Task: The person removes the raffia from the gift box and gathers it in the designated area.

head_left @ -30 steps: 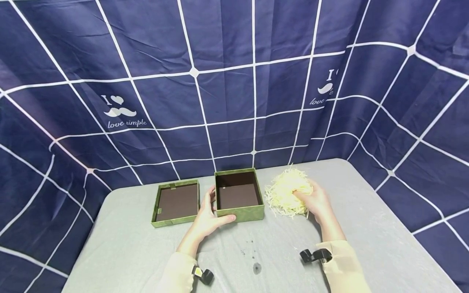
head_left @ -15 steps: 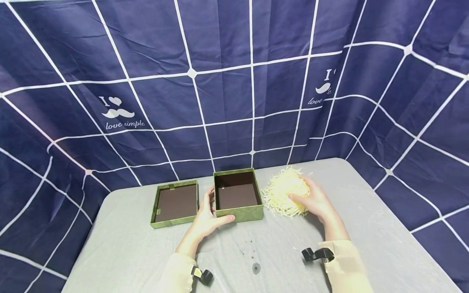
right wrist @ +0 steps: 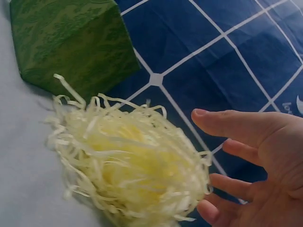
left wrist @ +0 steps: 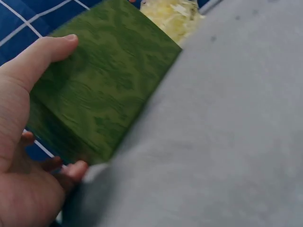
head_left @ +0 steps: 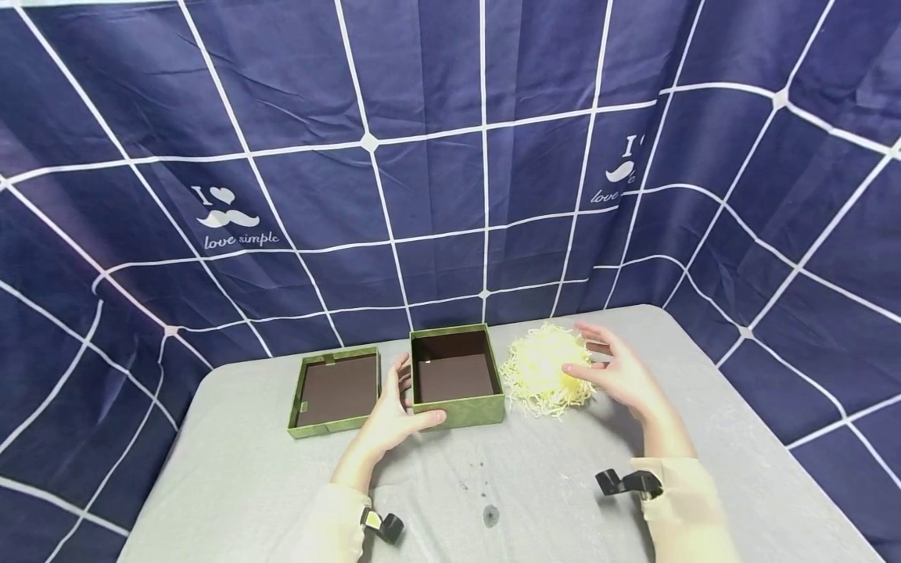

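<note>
A green box [head_left: 461, 410] with a dark brown inside stands open-topped at the middle of the table. My left hand [head_left: 383, 422] is at its near left corner, thumb in front of the near wall and fingers beside the left wall. In the left wrist view the fingers look loose around the green box [left wrist: 109, 71]; whether they touch it cannot be told. To the right lies a heap of pale yellow shredded paper [head_left: 549, 371]. My right hand [head_left: 619, 375] is spread at the heap's right edge, and the right wrist view shows nothing in its grasp.
A shallow green box lid [head_left: 338, 391], brown inside, lies upturned left of the box. The grey cloth-covered table [head_left: 535, 485] has dark spots near its front. A navy curtain [head_left: 317, 195] with white grid lines hangs behind and at both sides.
The right hand has let go of the shredded paper and drawn back to the right, fingers spreading. The left hand has eased slightly left from the box. The box and lid stay put.
</note>
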`<move>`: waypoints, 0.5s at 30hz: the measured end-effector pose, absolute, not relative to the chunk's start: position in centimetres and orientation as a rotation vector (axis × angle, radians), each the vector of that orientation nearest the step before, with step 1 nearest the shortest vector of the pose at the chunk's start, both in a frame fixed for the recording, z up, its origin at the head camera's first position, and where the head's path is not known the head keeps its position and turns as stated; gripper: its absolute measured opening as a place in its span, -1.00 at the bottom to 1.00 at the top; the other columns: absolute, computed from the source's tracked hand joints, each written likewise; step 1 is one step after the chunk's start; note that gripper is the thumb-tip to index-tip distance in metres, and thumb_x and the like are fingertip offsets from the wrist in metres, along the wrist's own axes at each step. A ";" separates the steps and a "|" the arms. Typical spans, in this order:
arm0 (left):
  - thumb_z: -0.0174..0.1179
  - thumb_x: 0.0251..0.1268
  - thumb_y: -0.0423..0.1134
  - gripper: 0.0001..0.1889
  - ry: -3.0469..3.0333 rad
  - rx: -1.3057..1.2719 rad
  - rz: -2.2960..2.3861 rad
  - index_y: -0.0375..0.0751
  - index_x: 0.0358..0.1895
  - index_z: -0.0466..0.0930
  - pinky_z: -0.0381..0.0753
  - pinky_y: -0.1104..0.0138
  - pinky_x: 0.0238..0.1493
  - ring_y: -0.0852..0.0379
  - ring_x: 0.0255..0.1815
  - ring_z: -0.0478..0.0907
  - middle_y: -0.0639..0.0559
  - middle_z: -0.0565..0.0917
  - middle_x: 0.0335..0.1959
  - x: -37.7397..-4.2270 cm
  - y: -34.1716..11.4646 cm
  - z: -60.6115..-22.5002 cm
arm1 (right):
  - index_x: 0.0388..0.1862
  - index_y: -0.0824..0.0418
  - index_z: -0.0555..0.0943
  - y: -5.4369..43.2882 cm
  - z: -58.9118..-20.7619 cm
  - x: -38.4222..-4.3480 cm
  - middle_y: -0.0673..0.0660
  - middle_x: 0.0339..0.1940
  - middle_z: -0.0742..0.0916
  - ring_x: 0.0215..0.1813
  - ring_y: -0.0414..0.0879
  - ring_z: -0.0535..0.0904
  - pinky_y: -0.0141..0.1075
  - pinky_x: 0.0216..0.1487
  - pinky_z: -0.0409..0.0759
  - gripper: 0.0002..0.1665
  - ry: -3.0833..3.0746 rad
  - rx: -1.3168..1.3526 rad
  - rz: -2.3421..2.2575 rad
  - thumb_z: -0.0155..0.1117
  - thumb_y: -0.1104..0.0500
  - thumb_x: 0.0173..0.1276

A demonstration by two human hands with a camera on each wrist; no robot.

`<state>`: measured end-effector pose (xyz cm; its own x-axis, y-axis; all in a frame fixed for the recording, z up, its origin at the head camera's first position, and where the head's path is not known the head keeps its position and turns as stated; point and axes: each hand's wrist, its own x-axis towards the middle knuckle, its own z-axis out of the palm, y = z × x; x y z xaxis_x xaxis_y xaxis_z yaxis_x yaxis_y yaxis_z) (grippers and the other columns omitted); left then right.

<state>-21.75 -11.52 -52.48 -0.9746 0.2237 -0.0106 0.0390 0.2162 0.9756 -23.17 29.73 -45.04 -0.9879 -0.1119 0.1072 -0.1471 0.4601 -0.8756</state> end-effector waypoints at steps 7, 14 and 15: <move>0.54 0.38 -0.07 0.16 2.394 0.314 1.808 0.02 0.81 -0.15 0.46 -0.23 0.50 -0.40 0.63 0.32 -0.33 0.11 0.74 -22.5 -13.0 -49.2 | 0.60 0.34 0.43 30.8 -41.5 -24.3 0.44 0.48 0.58 0.42 0.39 0.54 -0.14 0.29 0.65 -0.15 -2.716 0.489 1.342 0.58 0.24 0.42; 0.49 0.43 -0.13 -0.02 2.830 0.640 1.420 -0.26 0.74 0.07 0.54 -0.24 0.41 -0.43 0.54 0.42 -0.41 0.32 0.63 -22.7 -18.8 -45.9 | 0.47 0.33 0.55 34.2 -37.6 -24.4 0.39 0.29 0.69 0.11 0.30 0.76 0.07 -0.03 0.81 -0.22 -2.679 0.812 0.784 0.65 0.27 0.30; 0.50 0.42 -0.11 -0.02 2.905 0.703 1.322 -0.31 0.72 0.10 0.50 -0.26 0.44 -0.42 0.56 0.41 -0.42 0.33 0.62 -22.7 -19.9 -45.5 | 0.47 0.33 0.54 34.9 -37.1 -24.3 0.38 0.28 0.69 0.05 0.26 0.79 -0.04 -0.09 0.82 -0.17 -2.649 0.839 0.705 0.68 0.27 0.25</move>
<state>-22.72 -19.88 -45.46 -0.8998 0.3300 0.2856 0.4321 0.5821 0.6888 -24.34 34.90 -37.12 -0.7944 -0.4637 0.3924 -0.5974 0.7132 -0.3667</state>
